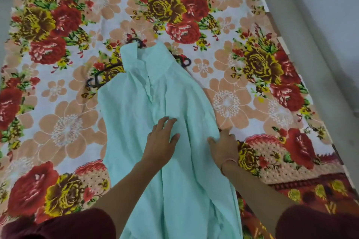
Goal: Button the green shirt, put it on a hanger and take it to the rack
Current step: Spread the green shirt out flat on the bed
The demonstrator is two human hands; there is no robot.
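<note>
A pale green shirt (155, 103) lies flat on the bed, collar away from me, its placket running down the middle. A black hanger (93, 81) sits inside it; the two arm ends stick out at the shoulders and the hook shows above the collar. My left hand (161, 139) rests flat on the shirt's middle with fingers spread. At the shirt's right edge my right hand (223, 145) lies on the fabric, fingers loosely bent; whether it pinches the cloth is unclear.
The bed is covered by a flowered sheet (58, 122) in red, orange and yellow. A pale wall (320, 25) runs along the bed's right side. The shirt's hem hangs over the near edge toward me.
</note>
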